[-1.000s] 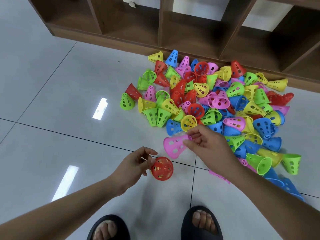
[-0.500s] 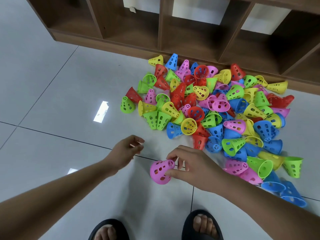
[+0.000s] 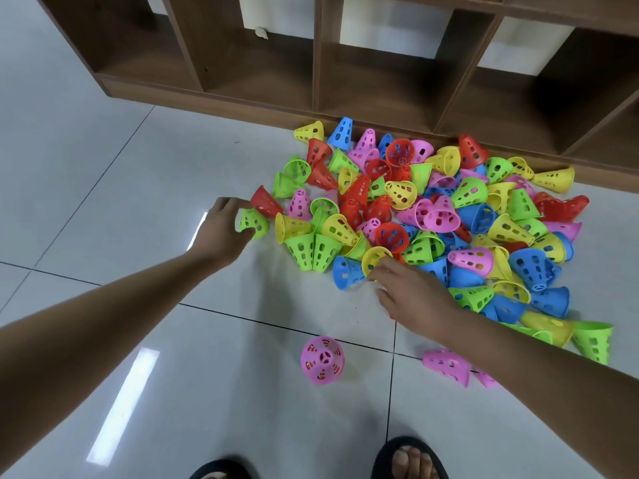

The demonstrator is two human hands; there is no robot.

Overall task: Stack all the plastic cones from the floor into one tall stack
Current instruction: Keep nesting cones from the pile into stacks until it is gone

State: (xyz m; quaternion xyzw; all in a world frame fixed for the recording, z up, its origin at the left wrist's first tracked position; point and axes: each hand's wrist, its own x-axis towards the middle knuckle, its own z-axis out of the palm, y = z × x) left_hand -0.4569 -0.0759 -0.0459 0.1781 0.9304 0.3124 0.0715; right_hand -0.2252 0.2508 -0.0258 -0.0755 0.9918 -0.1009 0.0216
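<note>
**Cone stacking, floor lot: two hands back at the pile**

Since half a second ago both hands have left the pink stack point(image 3: 322, 360), which now stands upright by itself on the tiled floor point(image 3: 103, 160), red showing through its holes from a cone nested inside. All positions below are given relative to that stack.

- Left hand point(image 3: 221, 226): up and to the left of the stack, at the pile's left edge. Fingers curled around a green cone point(image 3: 253, 223); whether they clamp it or merely touch cannot be told.
- Right hand point(image 3: 411, 292): up and to the right of the stack, at the pile's near edge. Fingers together and bent downward, tips by a yellow cone point(image 3: 376, 258) and a blue cone point(image 3: 346, 273); grip cannot be told, as the hand hides what lies beneath.
- Cone pile point(image 3: 432, 216): beyond the stack, a loose heap of perforated red, yellow, green, blue and pink cones, mostly on their sides, some overlapping.
- Stray pink cone point(image 3: 446, 366): right of the stack, lying on its side, partly crossed by the right forearm.
- Wooden shelf unit point(image 3: 318, 63): far beyond the stack, behind the pile, open compartments; farthest cones lie against its base.
- Black slippers point(image 3: 411, 459): nearest the viewer, below the stack.
- Markings: no readable writing, brand or label on any item.
</note>
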